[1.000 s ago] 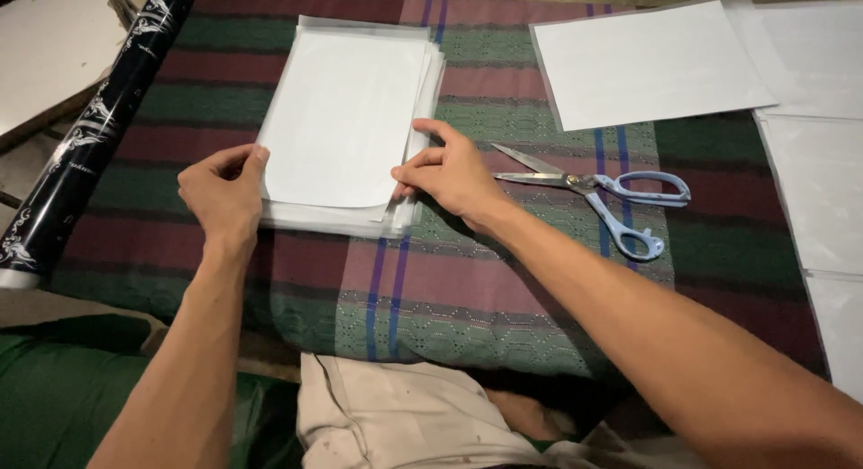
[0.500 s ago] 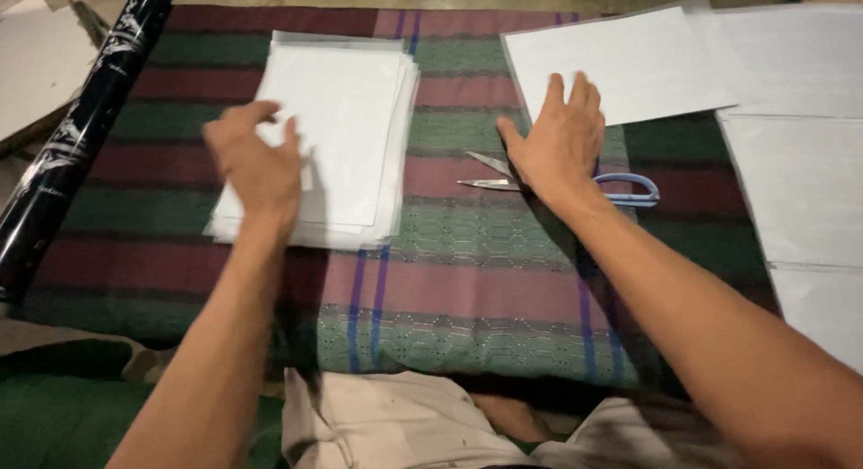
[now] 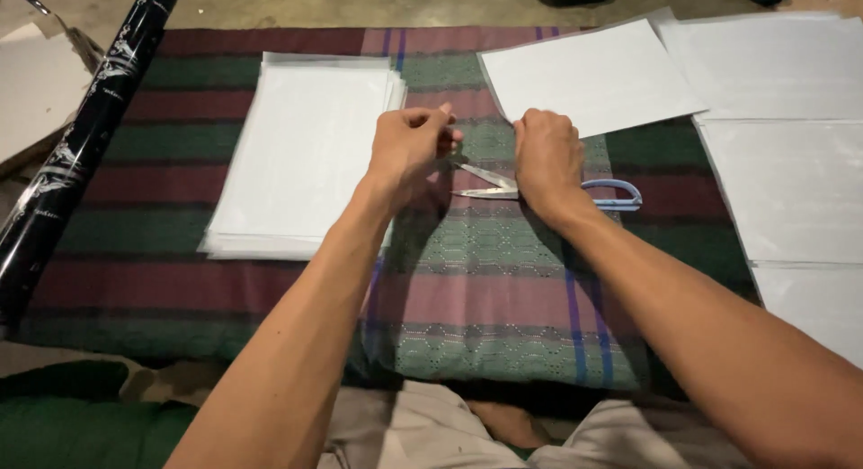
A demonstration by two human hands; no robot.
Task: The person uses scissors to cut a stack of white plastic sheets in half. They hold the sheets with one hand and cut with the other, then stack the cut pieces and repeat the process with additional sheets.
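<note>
- Scissors [image 3: 539, 188]: bright, smooth metal blades with pale blue plastic handles.
- Stack of sheets [image 3: 306, 154]: thin, whitish, with a slight sheen, like clear plastic over paper.
- Loose sheets [image 3: 589, 78]: matt white paper.
- Cloth [image 3: 485, 280]: woven, striped, matt, with a rough patterned texture.
- Roll [image 3: 85, 136]: glossy black wrap.

Left hand [image 3: 409, 145] and right hand [image 3: 547, 159] — both loosely fisted.
</note>
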